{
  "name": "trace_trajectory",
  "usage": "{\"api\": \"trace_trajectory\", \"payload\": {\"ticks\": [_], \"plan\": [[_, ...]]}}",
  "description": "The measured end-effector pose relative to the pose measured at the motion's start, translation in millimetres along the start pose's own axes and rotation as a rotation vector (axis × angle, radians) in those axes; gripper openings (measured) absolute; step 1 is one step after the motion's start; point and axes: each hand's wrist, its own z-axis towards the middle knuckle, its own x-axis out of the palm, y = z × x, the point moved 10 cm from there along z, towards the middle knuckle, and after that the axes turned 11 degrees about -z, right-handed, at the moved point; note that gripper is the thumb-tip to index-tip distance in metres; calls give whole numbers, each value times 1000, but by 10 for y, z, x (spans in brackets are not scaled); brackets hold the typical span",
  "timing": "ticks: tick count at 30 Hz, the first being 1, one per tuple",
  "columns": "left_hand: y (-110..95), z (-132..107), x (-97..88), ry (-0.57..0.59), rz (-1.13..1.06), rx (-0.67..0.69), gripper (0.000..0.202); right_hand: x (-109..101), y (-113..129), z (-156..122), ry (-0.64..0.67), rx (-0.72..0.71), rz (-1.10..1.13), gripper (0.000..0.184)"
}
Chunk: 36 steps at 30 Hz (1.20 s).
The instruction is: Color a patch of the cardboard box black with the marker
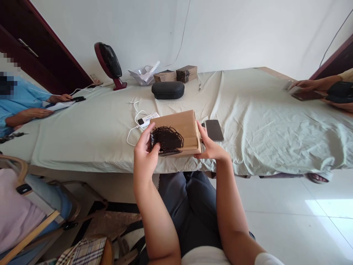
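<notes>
A flat brown cardboard box (182, 127) with a black scribbled-over patch on its top is held between both my hands, just above the near edge of the cloth-covered table (96, 129). My left hand (145, 152) grips its left end, thumb on the black patch. My right hand (209, 145) holds its right end, fingers curled along the side.
A dark phone (214, 130) lies just right of the box, a white power bank (147, 120) with a cable behind it. Farther back are a black case (167, 89), a red fan (110, 63) and two small boxes (176, 74). Other people's hands rest at the left (59, 98) and right (305, 85) table ends.
</notes>
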Motion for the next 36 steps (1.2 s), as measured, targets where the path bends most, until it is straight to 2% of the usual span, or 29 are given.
{"api": "trace_trajectory", "payload": {"ticks": [3,6,10,15,20,26,29,31,33,34,36], "plan": [[66,13,-7,9,52,-11,64,-69,34,-21,-40,26,-20,149],[109,9,26,34,10,-13,64,-125,48,-54,-55,23,-13,146],[50,-16,79,58,-40,14,62,-142,41,-60,-49,-15,34,142],[-38,-27,48,22,-2,9,71,-104,35,-29,-55,-6,37,146],[-34,-30,10,0,14,29,74,-109,96,-17,-93,-38,58,144],[4,-27,58,-3,62,49,72,-106,6,-1,-96,-15,40,147],[23,-15,123,39,-9,92,69,-76,-93,-9,-100,37,157,140],[143,-6,178,110,-104,90,78,-29,-187,-26,-101,112,265,129],[378,6,197,165,-151,42,96,45,-246,-42,-77,167,350,120],[525,14,175,167,-145,11,107,86,-253,-45,-54,174,384,117],[775,40,17,71,-191,2,120,141,-247,-39,-16,157,427,110]]}}
